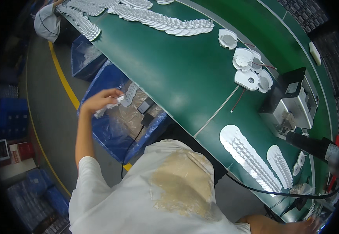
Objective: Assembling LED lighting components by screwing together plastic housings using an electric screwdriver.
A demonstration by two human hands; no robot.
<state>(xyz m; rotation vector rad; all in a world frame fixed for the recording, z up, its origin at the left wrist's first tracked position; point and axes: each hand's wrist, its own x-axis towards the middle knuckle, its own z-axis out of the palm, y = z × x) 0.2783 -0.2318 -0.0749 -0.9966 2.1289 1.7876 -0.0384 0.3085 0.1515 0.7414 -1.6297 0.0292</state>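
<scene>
My left hand (100,100) is closed on a small stack of white plastic parts (119,99), held above a blue bin (99,134) at the left of the workbench. Clear plastic lining and a row of grey-white parts (130,94) lie in that bin below the hand. At the lower right rim my right hand (309,226) reaches toward the near end of the bench. It is blurred and partly cut off, so its fingers and anything in them cannot be made out.
On the green workbench (169,66) are long overlapping rows of white parts (157,21), round white assemblies with wires (249,68), and a metal bench machine (290,105). Nearer lie fanned white parts (249,160) and a black cylindrical tool (309,146). A person (47,23) works far left.
</scene>
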